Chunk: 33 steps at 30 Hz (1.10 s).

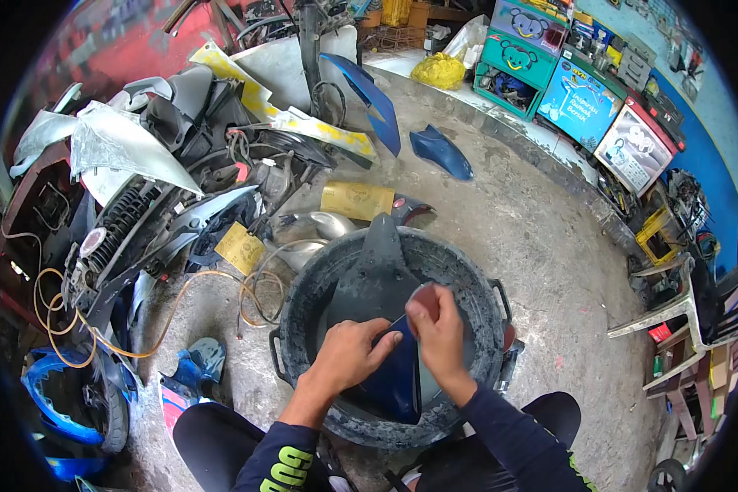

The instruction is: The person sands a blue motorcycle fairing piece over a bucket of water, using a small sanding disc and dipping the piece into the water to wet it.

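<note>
A dark blue motorcycle body panel (397,379) is tilted over the black tub (297,287) between my knees. My left hand (348,351) is closed on the panel's upper left edge, thumb on top. At the panel's upper right edge, my right hand (441,336) is closed with its fingers bent over. A small reddish-brown piece (421,302) shows at those fingertips, too blurred to name. Behind the hands, a dark grey pointed panel (372,283) lies in the tub, its tip resting over the far rim.
Yellow printed sheets (357,200) lie beyond the tub. Motorcycle parts (131,139) are heaped at the left, with a coiled orange hose (166,316) on the floor. Blue panels (441,152) lie farther off. A pale plastic chair (672,307) and crates (517,61) stand at the right.
</note>
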Each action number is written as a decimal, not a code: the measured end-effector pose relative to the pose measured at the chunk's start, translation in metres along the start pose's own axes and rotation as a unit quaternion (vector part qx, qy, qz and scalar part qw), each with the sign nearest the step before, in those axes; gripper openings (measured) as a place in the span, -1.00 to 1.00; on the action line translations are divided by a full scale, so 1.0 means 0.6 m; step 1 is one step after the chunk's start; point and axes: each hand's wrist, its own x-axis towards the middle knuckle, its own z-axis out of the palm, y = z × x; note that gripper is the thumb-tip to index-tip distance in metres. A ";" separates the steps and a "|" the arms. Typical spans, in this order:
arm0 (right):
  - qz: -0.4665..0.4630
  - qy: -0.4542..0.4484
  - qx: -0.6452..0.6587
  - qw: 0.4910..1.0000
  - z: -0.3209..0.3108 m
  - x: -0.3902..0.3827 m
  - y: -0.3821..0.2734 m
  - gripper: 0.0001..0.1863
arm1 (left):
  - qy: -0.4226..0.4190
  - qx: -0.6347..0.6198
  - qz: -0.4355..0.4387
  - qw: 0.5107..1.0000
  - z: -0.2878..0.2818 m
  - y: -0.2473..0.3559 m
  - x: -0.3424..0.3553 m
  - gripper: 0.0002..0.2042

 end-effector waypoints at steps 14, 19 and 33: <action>0.151 0.009 0.228 0.962 -0.059 0.053 -0.020 -0.81 | 0.033 -0.090 0.018 0.995 0.003 -0.001 -0.001 -0.71; 0.071 -0.024 0.163 0.984 -0.057 0.052 -0.005 -0.75 | 0.050 -0.060 0.025 0.997 0.010 -0.008 0.008 -0.71; 0.093 -0.049 0.114 0.988 -0.024 0.033 -0.005 -0.49 | 0.064 -0.060 0.005 0.996 0.017 -0.019 0.006 -0.71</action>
